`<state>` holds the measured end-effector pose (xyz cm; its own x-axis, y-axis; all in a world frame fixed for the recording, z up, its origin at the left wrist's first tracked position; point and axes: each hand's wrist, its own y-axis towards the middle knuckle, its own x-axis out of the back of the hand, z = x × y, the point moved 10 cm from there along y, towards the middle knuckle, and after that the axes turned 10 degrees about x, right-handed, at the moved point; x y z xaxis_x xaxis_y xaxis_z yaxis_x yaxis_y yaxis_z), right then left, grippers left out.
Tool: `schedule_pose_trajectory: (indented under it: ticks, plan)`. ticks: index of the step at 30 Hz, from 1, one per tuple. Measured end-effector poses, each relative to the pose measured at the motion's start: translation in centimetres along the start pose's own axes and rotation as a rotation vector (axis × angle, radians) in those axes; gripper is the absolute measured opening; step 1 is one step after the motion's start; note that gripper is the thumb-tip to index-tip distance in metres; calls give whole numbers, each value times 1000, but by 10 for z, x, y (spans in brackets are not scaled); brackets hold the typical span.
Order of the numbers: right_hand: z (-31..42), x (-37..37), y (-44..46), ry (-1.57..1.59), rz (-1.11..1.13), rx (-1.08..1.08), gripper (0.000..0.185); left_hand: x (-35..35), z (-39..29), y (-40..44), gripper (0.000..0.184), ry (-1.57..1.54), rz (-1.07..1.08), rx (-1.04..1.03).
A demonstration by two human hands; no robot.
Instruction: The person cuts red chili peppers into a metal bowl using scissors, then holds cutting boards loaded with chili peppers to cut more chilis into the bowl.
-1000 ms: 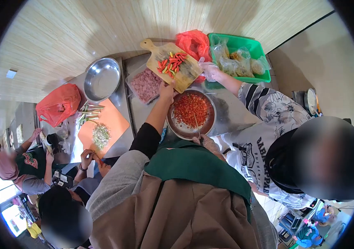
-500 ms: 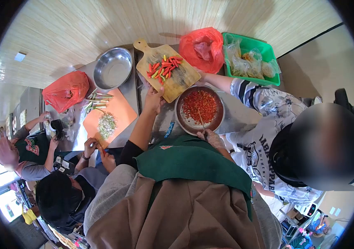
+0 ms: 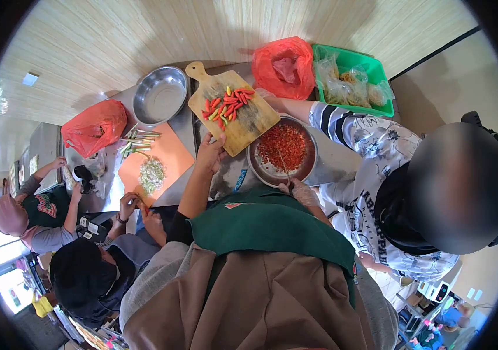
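My left hand (image 3: 210, 154) grips the near corner of a wooden cutting board (image 3: 250, 123) with whole red, yellow and green chillies (image 3: 228, 105) on it. The board's lower right corner overlaps the rim of a metal bowl (image 3: 312, 153). Finely chopped red chillies (image 3: 281, 146) cover much of the bowl's inside. My right hand (image 3: 301, 192), in a clear glove, is closed on a thin-handled utensil (image 3: 284, 163); its working end is buried in the chillies. A co-worker's hand (image 3: 269, 100) on the right touches the board's far right edge.
Red plastic bags (image 3: 284, 67), a green basket (image 3: 380, 73) with filled clear bags, and a steel bowl (image 3: 160, 96) stand at the back. Leftward, an orange cutting mat (image 3: 173, 154) bears sliced greens beside a co-worker's hands (image 3: 129, 205). The right co-worker stands close.
The board has shifted slightly left and down, with my left hand on it. My right hand stays at the bowl with the utensil. The right co-worker's head has moved a little.
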<state>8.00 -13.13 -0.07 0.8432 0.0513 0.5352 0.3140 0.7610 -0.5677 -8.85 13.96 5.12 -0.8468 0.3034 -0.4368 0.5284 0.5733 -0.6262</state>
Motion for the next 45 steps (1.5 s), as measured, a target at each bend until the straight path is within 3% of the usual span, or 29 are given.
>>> schedule_pose_trajectory:
  ticks: [22,30,34,37,40,45]
  plan:
    - [-13,-5,16,-58,-16,29,62,46,8,-53,37,13,-14,-20]
    - [-3,24,22,-78,-228,-97,58,77,40,-34,43,103,1,124]
    - [-7,41,34,-132,-407,-128,50,91,63,-8,46,156,43,197]
    - [-9,50,45,-171,-630,-28,43,99,85,16,48,197,94,252]
    - [-18,52,57,-237,-703,7,39,96,108,35,50,263,131,291]
    - [-36,42,76,-158,-606,-26,35,77,131,42,50,360,196,335]
